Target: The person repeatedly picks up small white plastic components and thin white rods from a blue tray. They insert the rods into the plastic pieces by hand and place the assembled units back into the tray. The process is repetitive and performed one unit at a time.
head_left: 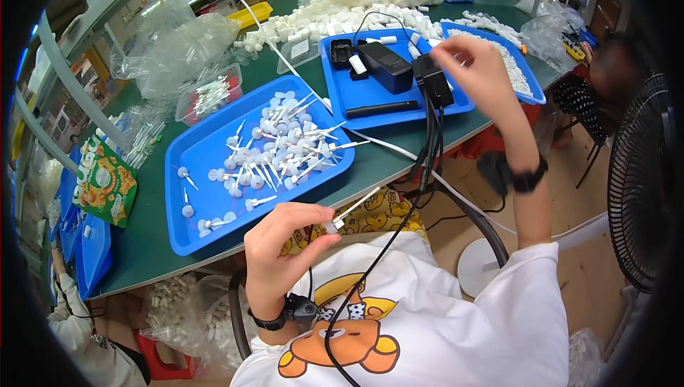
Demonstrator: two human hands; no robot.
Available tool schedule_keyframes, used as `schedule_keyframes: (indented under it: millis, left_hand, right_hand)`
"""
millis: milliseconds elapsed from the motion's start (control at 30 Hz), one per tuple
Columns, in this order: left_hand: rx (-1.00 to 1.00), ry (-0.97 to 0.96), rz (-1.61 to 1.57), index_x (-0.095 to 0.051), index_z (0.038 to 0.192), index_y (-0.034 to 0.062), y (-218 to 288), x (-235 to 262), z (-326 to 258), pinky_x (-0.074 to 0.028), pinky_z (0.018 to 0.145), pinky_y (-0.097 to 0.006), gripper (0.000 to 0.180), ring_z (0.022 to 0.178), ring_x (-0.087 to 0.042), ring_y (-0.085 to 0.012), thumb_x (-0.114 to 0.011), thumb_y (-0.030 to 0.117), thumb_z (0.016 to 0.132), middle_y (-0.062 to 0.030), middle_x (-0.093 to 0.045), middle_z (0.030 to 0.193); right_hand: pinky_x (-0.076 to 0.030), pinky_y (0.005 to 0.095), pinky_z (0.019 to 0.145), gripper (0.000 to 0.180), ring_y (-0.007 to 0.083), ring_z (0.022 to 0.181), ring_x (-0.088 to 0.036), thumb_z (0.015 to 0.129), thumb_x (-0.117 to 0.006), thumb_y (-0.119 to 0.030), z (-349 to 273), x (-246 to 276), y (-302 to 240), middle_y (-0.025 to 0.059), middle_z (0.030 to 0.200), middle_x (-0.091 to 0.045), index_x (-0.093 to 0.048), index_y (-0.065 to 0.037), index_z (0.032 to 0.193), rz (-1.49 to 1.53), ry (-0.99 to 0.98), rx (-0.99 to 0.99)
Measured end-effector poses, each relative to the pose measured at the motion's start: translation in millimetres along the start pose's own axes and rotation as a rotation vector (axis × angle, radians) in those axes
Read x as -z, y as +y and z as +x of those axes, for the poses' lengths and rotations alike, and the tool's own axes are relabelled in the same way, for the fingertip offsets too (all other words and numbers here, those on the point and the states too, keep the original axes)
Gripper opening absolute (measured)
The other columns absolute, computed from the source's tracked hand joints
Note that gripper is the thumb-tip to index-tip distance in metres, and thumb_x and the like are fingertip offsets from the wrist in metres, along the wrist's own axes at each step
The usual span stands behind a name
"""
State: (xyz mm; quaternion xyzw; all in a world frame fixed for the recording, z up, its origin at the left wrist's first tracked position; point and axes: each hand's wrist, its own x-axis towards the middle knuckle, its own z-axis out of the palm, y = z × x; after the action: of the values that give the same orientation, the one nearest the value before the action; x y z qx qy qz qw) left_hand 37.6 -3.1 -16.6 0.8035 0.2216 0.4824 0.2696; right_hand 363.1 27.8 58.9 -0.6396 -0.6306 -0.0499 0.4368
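Observation:
My left hand [281, 244] pinches a small white plastic part with a thin stem [358, 202] between thumb and fingertips, in front of my shirt. At the right, my right hand [476, 70] is raised beside a black box with cables [430, 77], its thumb and fingers drawn together. Whether anything tiny is between them I cannot make out. A big blue tray [191, 180] lies ahead of my left hand, with many similar white stemmed parts [274, 141] heaped in it. The black box stands at the right side of another blue tray [343, 95].
That tray also bears a black power pack [385, 65] and a black rod [382, 108]. White cylinders [313, 25] are piled behind. Right, a blue tray [536, 93] holds small white pieces. A green snack bag [105, 182] stands left. A fan [641, 180] and a co-worker's sleeve [75, 316] show.

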Motion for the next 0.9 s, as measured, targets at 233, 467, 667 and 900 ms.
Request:
schedule_keyframes:
  millis: [233, 467, 667, 900]
  left_hand:
    - [-0.018, 0.043, -0.102, -0.064, 0.092, 0.0017, -3.2, 0.9, -2.0, -0.051, 0.068, -0.028, 0.031, 0.080, -0.065, -0.0209, -0.078, -0.002, 0.064, -0.0117, -0.067, 0.091]
    - [0.015, 0.086, -0.131, -0.061, 0.096, -0.0005, 0.2, 2.4, -6.2, -0.047, 0.072, -0.030, 0.023, 0.081, -0.060, -0.0220, -0.070, 0.003, 0.075, -0.0113, -0.063, 0.089]
    - [0.019, 0.054, -0.193, -0.055, 0.100, -0.0040, -11.1, 6.2, -14.4, -0.048, 0.074, -0.031, 0.034, 0.082, -0.057, -0.0192, -0.063, 0.027, 0.089, -0.0122, -0.054, 0.094]
    - [0.061, 0.130, -0.339, -0.058, 0.097, -0.0019, -8.5, 7.5, -15.1, -0.046, 0.077, -0.030, 0.024, 0.084, -0.059, -0.0210, -0.071, 0.010, 0.080, -0.0124, -0.064, 0.094]
  right_hand:
    - [-0.051, 0.0354, 0.069, 0.017, 0.0244, 0.075, -0.066, 0.070, -0.071, -0.007, 70.3, -0.1, 221.2, 0.0134, 0.081, -0.069, -0.070, -0.002, 0.086, -0.473, -0.242, -0.052]
    - [-0.049, 0.0282, 0.062, 0.011, 0.0142, 0.066, -0.062, 0.068, -0.074, -0.006, 79.0, -1.8, 251.6, 0.0067, 0.072, -0.067, -0.070, -0.004, 0.078, -0.238, -0.405, -0.199]
    - [-0.049, 0.0293, 0.061, 0.011, 0.0155, 0.065, -0.061, 0.068, -0.074, -0.008, 76.7, -2.0, 255.4, 0.0073, 0.073, -0.067, -0.069, -0.004, 0.077, -0.322, -0.342, -0.161]
    - [-0.049, 0.0316, 0.067, 0.009, 0.0198, 0.072, -0.062, 0.073, -0.070, -0.009, 79.5, -5.8, 267.7, 0.0098, 0.076, -0.066, -0.066, -0.003, 0.080, -0.350, -0.397, -0.158]
